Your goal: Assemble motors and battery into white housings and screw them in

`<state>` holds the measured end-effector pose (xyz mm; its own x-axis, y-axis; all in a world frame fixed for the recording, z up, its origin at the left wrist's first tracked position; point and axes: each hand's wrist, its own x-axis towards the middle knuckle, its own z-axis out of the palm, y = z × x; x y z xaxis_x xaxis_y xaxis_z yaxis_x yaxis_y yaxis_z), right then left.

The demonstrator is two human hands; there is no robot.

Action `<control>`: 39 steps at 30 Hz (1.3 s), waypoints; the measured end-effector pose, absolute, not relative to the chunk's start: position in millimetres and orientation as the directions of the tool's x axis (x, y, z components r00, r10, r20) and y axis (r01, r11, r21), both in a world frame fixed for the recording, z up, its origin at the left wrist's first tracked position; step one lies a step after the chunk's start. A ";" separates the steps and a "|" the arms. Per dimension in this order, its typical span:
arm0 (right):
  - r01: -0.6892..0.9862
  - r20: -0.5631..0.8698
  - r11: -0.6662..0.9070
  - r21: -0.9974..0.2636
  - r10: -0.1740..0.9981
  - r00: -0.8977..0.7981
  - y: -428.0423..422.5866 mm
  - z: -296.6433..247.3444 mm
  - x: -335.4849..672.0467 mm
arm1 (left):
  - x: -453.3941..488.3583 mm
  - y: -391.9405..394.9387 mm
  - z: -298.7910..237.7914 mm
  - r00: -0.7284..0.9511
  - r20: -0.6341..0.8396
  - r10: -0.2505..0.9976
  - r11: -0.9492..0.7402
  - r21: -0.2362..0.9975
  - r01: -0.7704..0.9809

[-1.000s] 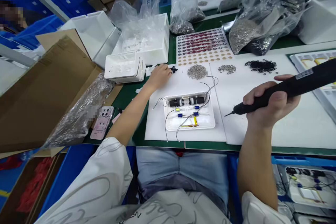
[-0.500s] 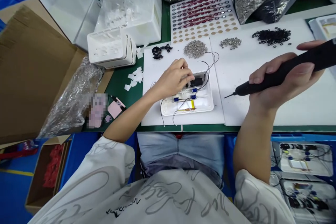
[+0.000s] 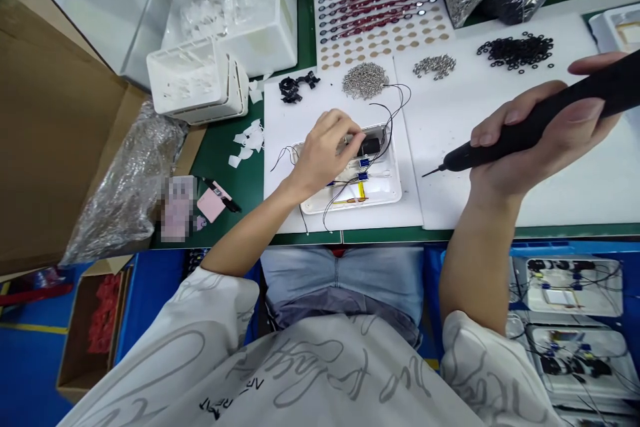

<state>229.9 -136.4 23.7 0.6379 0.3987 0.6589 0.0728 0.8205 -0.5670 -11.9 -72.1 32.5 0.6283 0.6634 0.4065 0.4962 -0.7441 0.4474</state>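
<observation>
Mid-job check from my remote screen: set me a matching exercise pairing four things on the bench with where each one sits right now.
Things:
1. Electric screwdriver
2. White plastic tray of wiring
3. Heap of silver screws
4. Heap of black rings

Places:
A. On the right white sheet
B. Under the left hand
C. Gripped in the right hand
D. On the left white sheet, just beyond the tray

Right pairs: 1-C, 2-B, 3-D, 4-A
</observation>
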 end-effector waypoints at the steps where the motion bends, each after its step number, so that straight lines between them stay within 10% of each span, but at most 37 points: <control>1: 0.073 0.662 0.822 -0.565 0.399 0.635 -136.3 23.5 230.0 | -13.7 -75.5 33.9 0.606 0.397 0.689 -0.715 0.512 0.477; 8: 0.089 0.654 0.800 -0.593 0.415 0.633 -138.3 23.9 230.0 | -16.5 -91.6 34.9 0.520 0.240 0.820 -0.425 0.863 0.272; 17: 0.184 0.650 0.741 -0.646 0.408 0.641 -139.2 22.2 231.0 | -21.2 -97.5 28.4 0.519 0.167 0.838 -0.348 0.897 0.272; 28: 0.092 0.654 0.803 -0.589 0.406 0.638 -139.7 22.9 229.5 | -9.0 -84.9 14.7 0.643 0.450 0.619 -0.785 0.362 0.502; 39: 0.123 0.651 0.775 -0.620 0.420 0.633 -140.7 24.4 230.6 | -14.3 -87.3 9.5 0.811 0.355 0.465 -0.878 0.065 0.475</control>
